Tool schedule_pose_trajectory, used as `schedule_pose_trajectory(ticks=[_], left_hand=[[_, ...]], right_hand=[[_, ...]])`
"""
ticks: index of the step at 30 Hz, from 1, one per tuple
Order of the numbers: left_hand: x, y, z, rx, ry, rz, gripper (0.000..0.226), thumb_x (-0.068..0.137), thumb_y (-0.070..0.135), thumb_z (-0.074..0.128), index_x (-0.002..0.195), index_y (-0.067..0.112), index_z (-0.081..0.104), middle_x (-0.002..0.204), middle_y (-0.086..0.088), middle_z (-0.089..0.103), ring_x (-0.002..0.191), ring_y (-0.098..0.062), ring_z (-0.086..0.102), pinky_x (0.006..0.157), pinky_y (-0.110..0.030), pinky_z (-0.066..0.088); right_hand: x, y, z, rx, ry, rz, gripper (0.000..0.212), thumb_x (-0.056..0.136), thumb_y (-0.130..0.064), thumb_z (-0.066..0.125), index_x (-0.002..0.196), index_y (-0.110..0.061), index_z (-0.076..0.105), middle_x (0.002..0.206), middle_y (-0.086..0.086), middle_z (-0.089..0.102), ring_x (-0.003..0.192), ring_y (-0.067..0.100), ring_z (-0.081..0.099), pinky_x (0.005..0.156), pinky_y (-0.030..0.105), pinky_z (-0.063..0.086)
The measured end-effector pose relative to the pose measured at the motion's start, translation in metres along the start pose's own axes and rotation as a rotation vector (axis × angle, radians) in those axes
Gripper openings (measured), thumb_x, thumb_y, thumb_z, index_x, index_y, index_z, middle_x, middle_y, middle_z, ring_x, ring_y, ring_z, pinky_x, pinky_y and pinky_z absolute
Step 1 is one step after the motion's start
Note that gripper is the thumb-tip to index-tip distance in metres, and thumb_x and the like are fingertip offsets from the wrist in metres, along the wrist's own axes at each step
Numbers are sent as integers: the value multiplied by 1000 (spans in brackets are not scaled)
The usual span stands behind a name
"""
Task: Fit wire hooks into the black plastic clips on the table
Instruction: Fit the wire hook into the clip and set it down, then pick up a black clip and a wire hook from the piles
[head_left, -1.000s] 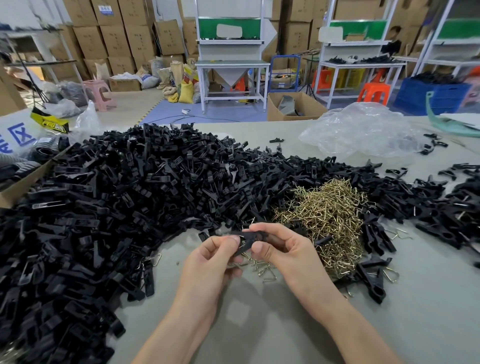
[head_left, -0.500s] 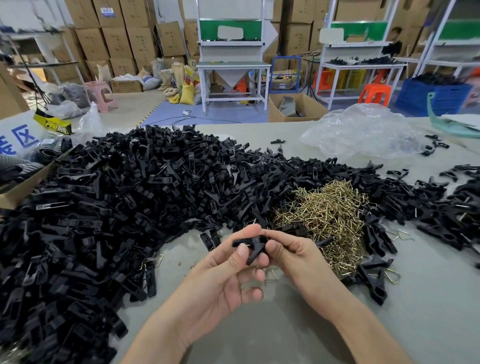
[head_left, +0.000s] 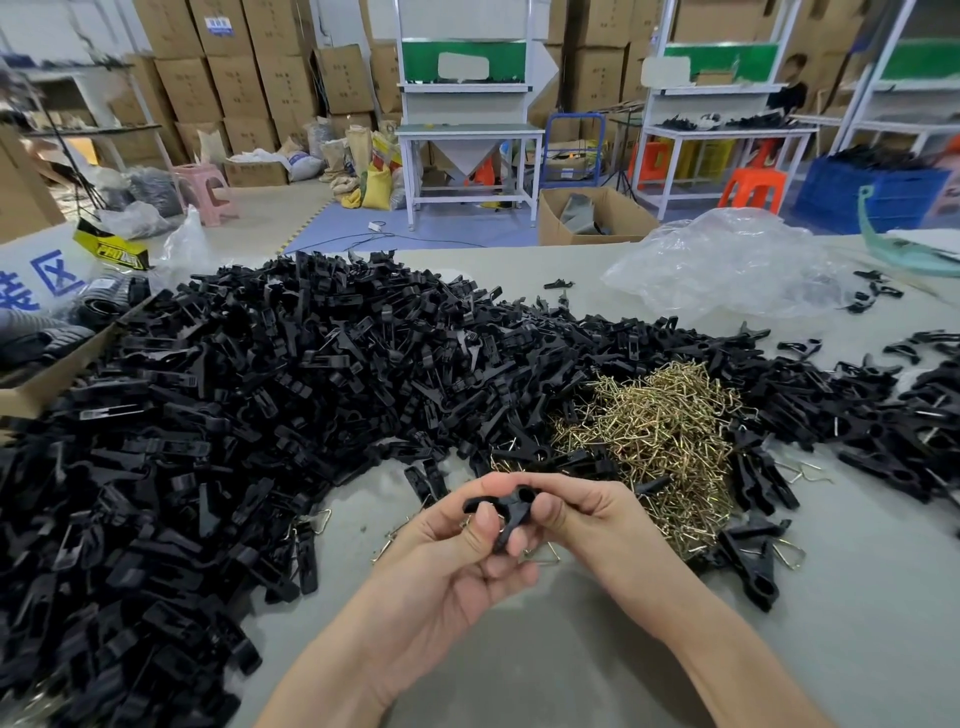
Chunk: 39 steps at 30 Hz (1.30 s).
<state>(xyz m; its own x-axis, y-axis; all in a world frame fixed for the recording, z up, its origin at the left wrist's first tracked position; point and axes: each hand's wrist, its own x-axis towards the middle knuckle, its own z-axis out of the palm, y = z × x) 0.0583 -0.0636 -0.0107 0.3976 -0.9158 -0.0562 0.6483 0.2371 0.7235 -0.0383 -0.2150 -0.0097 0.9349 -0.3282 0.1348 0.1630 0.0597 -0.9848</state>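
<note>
Both hands hold one black plastic clip (head_left: 506, 512) above the grey table (head_left: 519, 665), near its front. My left hand (head_left: 452, 561) pinches the clip from below with thumb and curled fingers. My right hand (head_left: 592, 519) grips its right end with thumb and forefinger. Whether a wire hook sits in this clip I cannot tell. A heap of brass-coloured wire hooks (head_left: 660, 436) lies just right of and beyond the hands. A large pile of black clips (head_left: 234, 415) covers the table's left and middle.
More black clips (head_left: 914, 421) spread along the right side, and several clips with hooks (head_left: 753, 556) lie right of my hands. A crumpled clear plastic bag (head_left: 727, 265) sits at the back right. A cardboard box edge (head_left: 57, 374) borders the left.
My left hand turned palm-up under the clip and both hands rose slightly from the table. The clip has rotated between the fingers.
</note>
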Motion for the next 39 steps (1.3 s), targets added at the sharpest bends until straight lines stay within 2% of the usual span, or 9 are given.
schedule_pose_trajectory(ticks=[4, 7, 15, 19, 23, 28, 32, 36, 39], left_hand=[[3, -5, 5, -65, 87, 14, 12, 84, 12, 71, 94, 14, 78, 68, -12, 61, 52, -13, 56, 70, -37, 60], [4, 0, 2, -80, -22, -5, 44, 78, 24, 85, 119, 16, 72, 77, -8, 64, 58, -10, 58, 73, -34, 59], [15, 6, 0, 115, 226, 21, 49, 87, 44, 56, 123, 11, 66, 73, -14, 67, 49, -16, 58, 56, -33, 59], [17, 6, -3, 121, 305, 32, 52, 88, 46, 52, 128, 14, 59, 76, -8, 68, 55, -14, 61, 56, -30, 59], [19, 3, -6, 119, 296, 31, 49, 87, 42, 55, 125, 12, 62, 77, -5, 68, 59, -13, 64, 60, -29, 60], [22, 0, -7, 160, 333, 25, 39, 86, 39, 58, 113, 13, 71, 80, -7, 69, 62, -14, 65, 62, -30, 61], [20, -6, -4, 346, 380, 197, 32, 85, 36, 62, 104, 14, 76, 78, -6, 69, 61, -14, 63, 60, -25, 58], [8, -2, -14, 1411, 552, 701, 21, 97, 47, 58, 104, 32, 70, 89, 13, 70, 83, -8, 63, 80, -18, 48], [7, 1, -24, 1829, 692, 560, 52, 93, 54, 47, 130, 22, 63, 130, -2, 61, 120, -30, 53, 103, -45, 38]], right_hand=[[2, 2, -1, 18, 14, -24, 29, 89, -32, 69, 114, -19, 77, 83, 10, 76, 79, 20, 70, 81, 29, 54], [3, 2, -1, 36, 30, -8, 43, 84, -52, 74, 118, -25, 75, 90, 7, 76, 85, 20, 70, 79, 28, 56], [-3, -2, -4, -101, 65, 19, 22, 89, -14, 75, 107, -27, 75, 87, -9, 75, 84, 3, 69, 77, 18, 53], [-7, -24, -29, -89, 357, -107, 25, 84, -25, 75, 109, -30, 73, 89, 0, 75, 82, 9, 68, 77, 18, 54], [-17, -72, -105, 547, 771, -419, 34, 89, -15, 68, 121, -6, 59, 103, 7, 76, 93, 15, 72, 85, 23, 57], [-36, -71, -120, 615, 818, -299, 39, 97, -25, 61, 128, -2, 56, 116, 14, 74, 101, 19, 73, 81, 21, 58], [-30, -41, -67, 208, 623, -164, 38, 100, -20, 54, 137, -27, 49, 110, 5, 75, 101, 20, 72, 83, 25, 59], [-9, -15, -11, -592, 444, -204, 41, 105, -23, 47, 144, -34, 47, 117, -18, 67, 100, 1, 63, 88, 20, 52], [0, 10, 9, -1193, 336, -243, 46, 106, -30, 39, 152, -30, 38, 148, -9, 48, 137, 8, 40, 120, 31, 25]])
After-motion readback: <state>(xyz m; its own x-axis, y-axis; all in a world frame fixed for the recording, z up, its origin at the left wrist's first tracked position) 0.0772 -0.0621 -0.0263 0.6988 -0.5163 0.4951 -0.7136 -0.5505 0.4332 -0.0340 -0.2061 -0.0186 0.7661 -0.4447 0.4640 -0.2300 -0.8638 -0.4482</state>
